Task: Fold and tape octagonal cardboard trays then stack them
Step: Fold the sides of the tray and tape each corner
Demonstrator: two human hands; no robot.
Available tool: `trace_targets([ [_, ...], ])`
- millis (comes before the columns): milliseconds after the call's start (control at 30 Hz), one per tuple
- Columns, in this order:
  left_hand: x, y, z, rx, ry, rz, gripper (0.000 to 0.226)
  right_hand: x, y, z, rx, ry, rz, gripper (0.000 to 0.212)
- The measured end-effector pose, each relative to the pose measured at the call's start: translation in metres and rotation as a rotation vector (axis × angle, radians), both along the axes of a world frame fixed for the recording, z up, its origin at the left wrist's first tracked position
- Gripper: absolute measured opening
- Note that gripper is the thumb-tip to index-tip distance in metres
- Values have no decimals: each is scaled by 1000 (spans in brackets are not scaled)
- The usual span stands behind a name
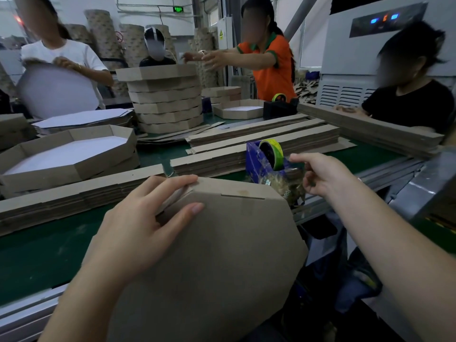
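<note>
Brown octagonal cardboard tray (222, 255), lower centre: left hand (138, 225) clamps its folded corner. Right hand (320, 176), fingers apart, empty, at blue tape dispenser (269, 161). Risk: flap springing open if grip slackens.

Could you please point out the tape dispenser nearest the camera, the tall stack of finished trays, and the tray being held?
tape dispenser (256, 160), head view, on its blue side wall.
stack of trays (167, 104), head view, on a middle tray's side.
held tray (222, 243), head view, on its brown underside.
</note>
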State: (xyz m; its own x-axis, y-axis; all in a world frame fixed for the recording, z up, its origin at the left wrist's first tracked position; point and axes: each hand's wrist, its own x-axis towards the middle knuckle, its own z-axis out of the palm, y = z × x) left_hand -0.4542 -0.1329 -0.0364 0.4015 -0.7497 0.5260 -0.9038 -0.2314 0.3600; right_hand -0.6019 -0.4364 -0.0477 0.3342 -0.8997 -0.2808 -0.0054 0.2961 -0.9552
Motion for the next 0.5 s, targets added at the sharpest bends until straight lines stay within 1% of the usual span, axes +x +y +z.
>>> trace_targets([
  [67,0,0,0,0,-2,6,47,-2,6,-1,-10,-98,-27,13],
  [133,0,-1,1,2,3,10,47,-7,12,-7,-69,-255,-21,12],
  [200,0,0,1,6,10,12,47,-15,18,-18,-162,-391,30,23],
  [233,0,0,1,6,13,12,47,-20,19,-25,-212,-416,59,28],
  [267,0,-1,1,6,15,12,47,-25,19,-31,-258,-399,86,32],
  [300,0,-1,1,7,17,12,47,-29,19,-36,-303,-334,104,34],
  [333,0,-1,1,9,17,12,49,-32,18,-39,-364,-211,110,33],
  [433,-1,-2,2,8,13,12,50,-40,10,-44,-682,389,57,30],
  [467,-1,-2,2,6,12,12,50,-43,8,-43,-786,522,11,29],
  [500,-1,-2,2,4,11,11,50,-46,9,-39,-856,572,-20,27],
])
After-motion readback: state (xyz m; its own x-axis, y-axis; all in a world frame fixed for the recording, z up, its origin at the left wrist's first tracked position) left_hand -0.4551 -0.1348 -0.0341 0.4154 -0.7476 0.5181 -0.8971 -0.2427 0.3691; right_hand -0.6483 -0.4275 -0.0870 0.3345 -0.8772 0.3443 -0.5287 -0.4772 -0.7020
